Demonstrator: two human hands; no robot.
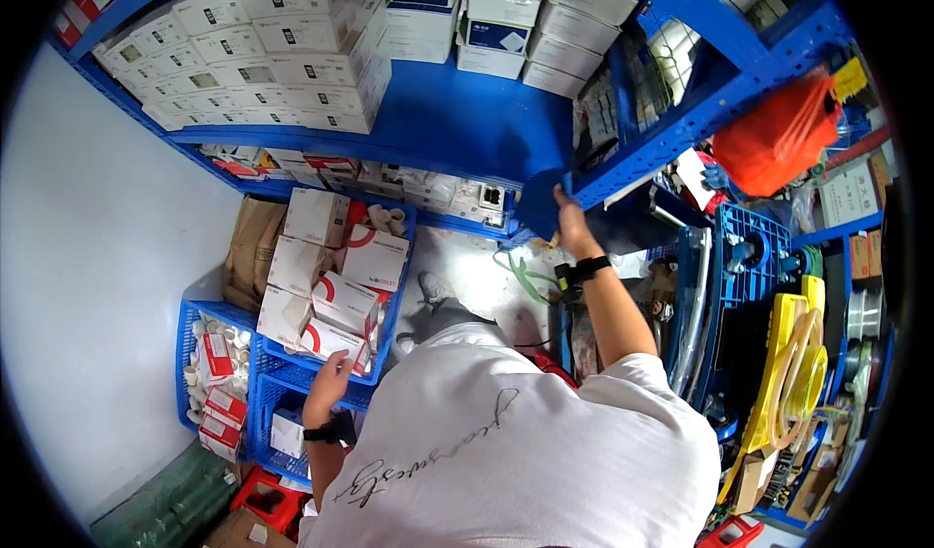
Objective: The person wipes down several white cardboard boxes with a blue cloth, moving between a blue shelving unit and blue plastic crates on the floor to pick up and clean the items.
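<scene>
My right hand [572, 225] is closed on a dark blue flat item [538, 205], perhaps a cloth, at the front right corner of the blue metal shelf [452, 124]. Its exact kind cannot be told. At the lower left, my left hand [330, 385] has its fingers loosely apart beside a white box with a red arc [332, 340]; whether they touch is unclear. That box lies among several white cardboard boxes [376, 257] heaped in a blue plastic crate [398, 314]. Each wrist has a black band.
White cartons [306, 37] are stacked on the shelf. A second blue crate [182, 358] holds white pipe fittings and red-and-white boxes. A green strap [527, 278] lies on the floor. On the right are a blue wire-mesh cart [751, 241], a red plastic bag [781, 139] and yellow equipment [777, 373].
</scene>
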